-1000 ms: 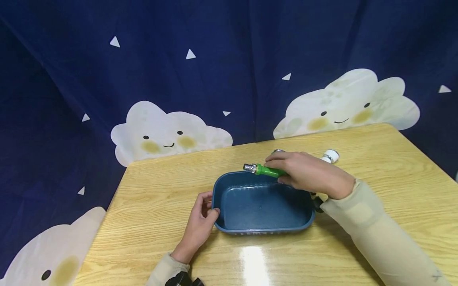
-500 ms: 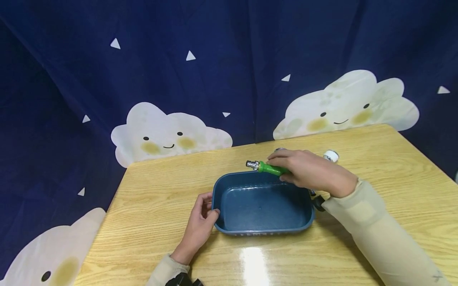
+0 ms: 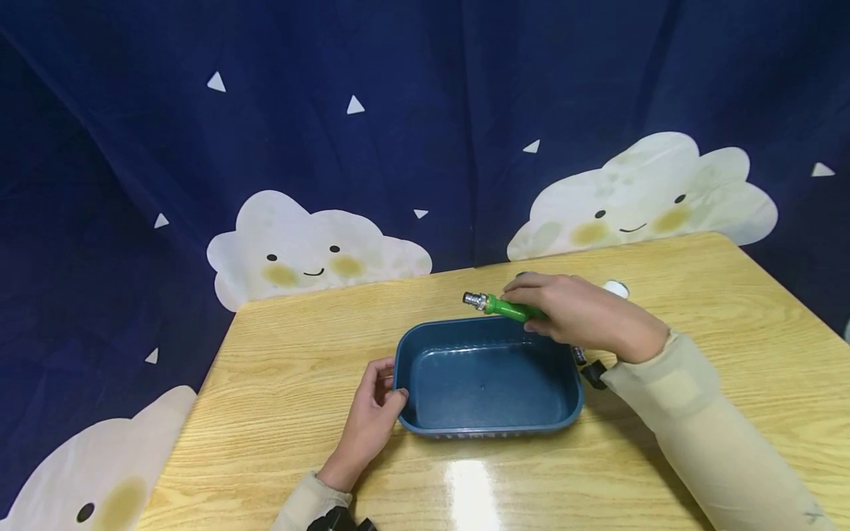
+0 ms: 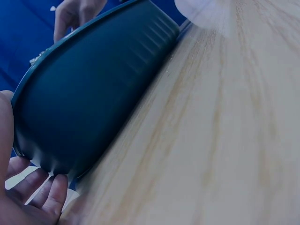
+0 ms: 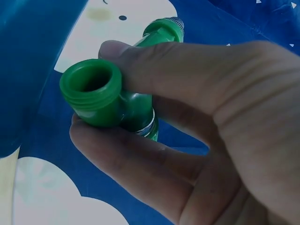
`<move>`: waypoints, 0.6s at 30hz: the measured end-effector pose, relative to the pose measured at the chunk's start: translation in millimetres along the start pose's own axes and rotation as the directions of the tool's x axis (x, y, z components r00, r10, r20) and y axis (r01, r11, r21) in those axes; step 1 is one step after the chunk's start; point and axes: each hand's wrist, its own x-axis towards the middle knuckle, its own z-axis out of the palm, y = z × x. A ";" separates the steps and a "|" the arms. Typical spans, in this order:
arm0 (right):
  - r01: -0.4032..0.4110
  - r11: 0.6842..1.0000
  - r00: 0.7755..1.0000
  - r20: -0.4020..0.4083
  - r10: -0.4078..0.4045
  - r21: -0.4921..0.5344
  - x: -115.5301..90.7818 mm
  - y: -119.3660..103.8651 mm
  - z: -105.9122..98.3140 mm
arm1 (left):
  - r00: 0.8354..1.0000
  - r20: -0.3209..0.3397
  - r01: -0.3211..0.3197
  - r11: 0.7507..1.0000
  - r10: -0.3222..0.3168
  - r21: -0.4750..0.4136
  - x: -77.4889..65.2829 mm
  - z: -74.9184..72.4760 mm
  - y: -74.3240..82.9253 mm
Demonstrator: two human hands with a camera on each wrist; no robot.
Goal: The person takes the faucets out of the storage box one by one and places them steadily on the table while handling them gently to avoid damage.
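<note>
A dark blue rectangular plastic basin (image 3: 478,429) sits on the wooden table. My left hand (image 3: 373,405) grips its left end, thumb over the rim; in the left wrist view the fingers (image 4: 55,192) press its outer wall from below. Above the basin's back right edge my right hand (image 3: 574,313) holds a green pipe fitting (image 3: 508,308), whose metal ribbed end points left. The right wrist view shows the fitting's round threaded mouth (image 5: 93,89) between thumb and fingers. The hand hides part of the fitting.
A white round-ended piece (image 3: 616,288) shows behind my right wrist. A small metal piece (image 3: 579,355) lies near the basin's right side. The wooden table (image 3: 299,354) ends at a dark blue curtain (image 3: 398,147) with printed clouds.
My right hand has moved slightly to the right and away from me, carrying the green pipe fitting. My left hand and the basin stay where they were.
</note>
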 end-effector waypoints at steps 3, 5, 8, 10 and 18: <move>-0.006 1.000 1.000 -0.001 0.006 -0.007 -0.3 1.7 -0.6 | 1.000 0.002 0.000 1.000 0.000 -0.001 0.0 -0.1 0.2; -0.011 1.000 1.000 -0.001 0.011 -0.013 -0.4 3.0 -1.0 | 1.000 0.003 0.000 1.000 0.000 -0.003 -0.2 0.0 0.2; -0.023 0.999 1.000 -0.002 0.023 -0.024 -0.6 4.9 -0.9 | 1.000 0.003 -0.004 1.000 0.004 -0.004 -0.3 -0.1 0.2; -0.026 0.999 1.000 -0.002 0.026 -0.029 -0.5 5.9 -1.0 | 1.000 0.002 -0.006 1.000 0.006 -0.003 -0.3 -0.1 0.3; -0.042 0.998 0.999 0.006 0.042 -0.036 -0.4 7.2 -2.2 | 1.000 0.001 0.003 1.000 -0.003 0.005 -0.6 -0.2 1.1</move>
